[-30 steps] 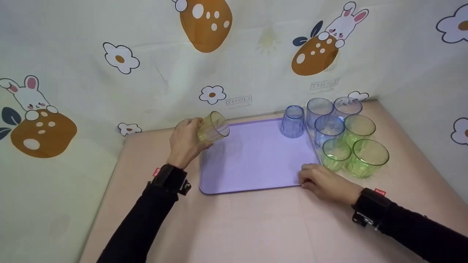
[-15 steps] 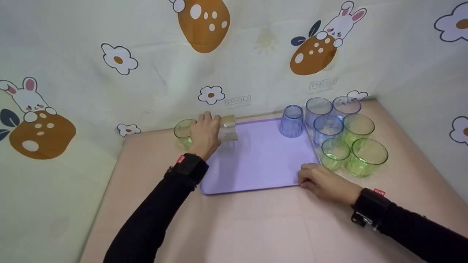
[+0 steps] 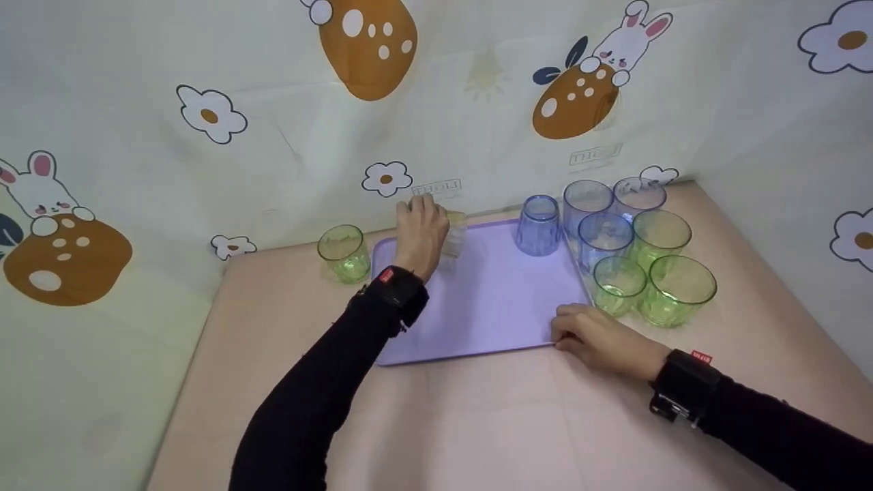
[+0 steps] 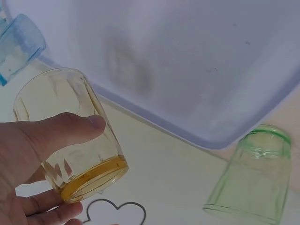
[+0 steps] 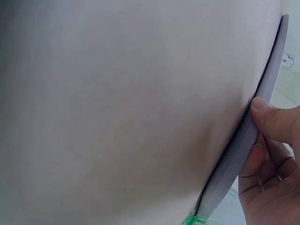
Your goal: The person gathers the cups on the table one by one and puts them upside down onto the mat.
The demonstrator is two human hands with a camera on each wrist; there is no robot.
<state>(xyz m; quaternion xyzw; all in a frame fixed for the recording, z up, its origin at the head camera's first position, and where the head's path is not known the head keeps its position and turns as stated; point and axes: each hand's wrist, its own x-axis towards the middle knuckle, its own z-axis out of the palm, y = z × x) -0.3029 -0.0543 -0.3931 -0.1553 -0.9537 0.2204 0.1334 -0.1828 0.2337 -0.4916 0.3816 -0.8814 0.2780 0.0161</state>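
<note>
My left hand (image 3: 421, 235) holds a clear yellow glass (image 4: 91, 152) above the far left part of a purple tray (image 3: 501, 293). In the left wrist view the thumb lies across the glass's side and the fingers are round it. Its thick amber base is turned up and its mouth down; in the head view the hand hides most of it. At the tray's near right corner, my right hand (image 3: 607, 337) pinches the rim (image 5: 234, 145) between thumb and fingers. An upside-down blue glass (image 3: 539, 228) stands in the tray's far right corner.
Left of the tray stands an upright green glass (image 3: 344, 258). Beyond its right edge several upright glasses crowd together, among them a blue glass (image 3: 605, 242) and a green glass (image 3: 676, 293). A patterned cloth (image 3: 286, 150) hangs behind the table (image 3: 477, 423).
My left hand has moved right with the yellow glass, turning it from tilted to mouth down over the tray. The green glass at left has come into sight. My right hand stays at the corner.
</note>
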